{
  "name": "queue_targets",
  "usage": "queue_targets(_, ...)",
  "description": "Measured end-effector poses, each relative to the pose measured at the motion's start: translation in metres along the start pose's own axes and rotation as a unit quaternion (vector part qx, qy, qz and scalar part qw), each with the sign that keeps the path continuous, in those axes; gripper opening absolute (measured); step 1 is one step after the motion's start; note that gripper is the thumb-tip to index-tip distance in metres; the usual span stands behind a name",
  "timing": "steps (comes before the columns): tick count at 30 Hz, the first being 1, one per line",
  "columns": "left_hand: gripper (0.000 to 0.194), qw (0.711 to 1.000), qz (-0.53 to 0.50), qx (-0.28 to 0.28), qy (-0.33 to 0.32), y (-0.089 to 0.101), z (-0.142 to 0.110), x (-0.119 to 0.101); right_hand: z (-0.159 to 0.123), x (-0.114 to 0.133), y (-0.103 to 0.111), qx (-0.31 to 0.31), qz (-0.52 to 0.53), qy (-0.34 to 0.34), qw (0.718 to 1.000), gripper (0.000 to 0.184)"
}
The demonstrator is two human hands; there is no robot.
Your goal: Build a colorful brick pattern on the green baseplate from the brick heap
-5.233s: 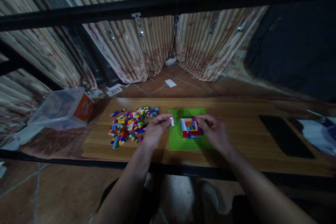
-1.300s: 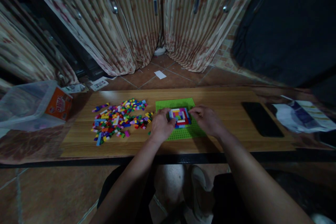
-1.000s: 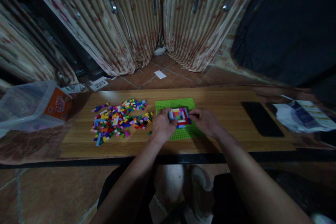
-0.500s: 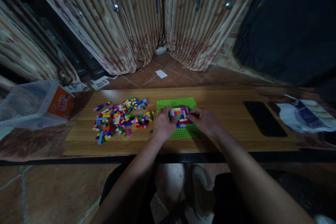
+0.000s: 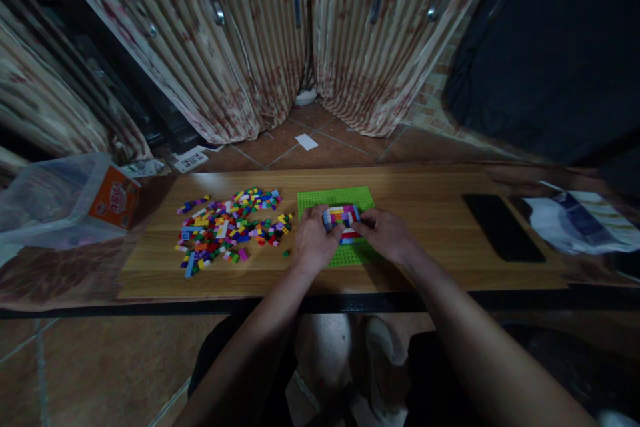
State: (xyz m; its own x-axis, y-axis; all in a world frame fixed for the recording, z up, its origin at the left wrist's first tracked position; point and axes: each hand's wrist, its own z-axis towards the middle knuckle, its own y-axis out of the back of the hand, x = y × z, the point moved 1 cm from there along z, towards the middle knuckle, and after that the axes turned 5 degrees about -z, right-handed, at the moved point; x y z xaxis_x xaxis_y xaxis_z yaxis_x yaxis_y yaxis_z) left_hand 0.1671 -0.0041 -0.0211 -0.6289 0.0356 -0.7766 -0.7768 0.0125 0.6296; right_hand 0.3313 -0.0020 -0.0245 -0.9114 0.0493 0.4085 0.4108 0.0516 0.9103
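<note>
Multicolored brick block [image 5: 343, 215] between both hands [image 5: 315, 238], thumbs angled inward, fingers narrowly curled around its sides.

Dim, cool light falls over the room in this wide-angle head view, with the corners of the frame sinking toward black. A pale sheen marks the upper left end of the worktop [image 5: 425, 193], while small bright glints catch the metal hooks [image 5: 219, 16] near the top. Soft shadow lies on the worktop beside the right forearm [image 5: 465, 320], and the space below its front edge is dark apart from a pale patch at lower center. The dark cloth [image 5: 550, 60] at upper right shows little detail. Lens distortion stretches the forearms and the curtains [image 5: 240, 60] toward the edges. Fine detail is soft throughout; lettering on the tub's orange label [image 5: 116, 197] is too smeared to read. The light's source lies out of frame.
</note>
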Motion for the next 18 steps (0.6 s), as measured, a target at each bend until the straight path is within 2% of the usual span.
queue_targets(10,0.054,0.998,-0.035,-0.019,0.039,-0.0051,0.0043,0.0007,-0.0005,0.0022,-0.0039,-0.007,-0.004,0.004,1.0,0.025)
queue_targets(18,0.055,0.999,-0.04,-0.021,0.026,-0.0081,0.0055,0.0024,-0.0021,0.0072,-0.0043,0.007,-0.01,-0.014,1.0,0.025)
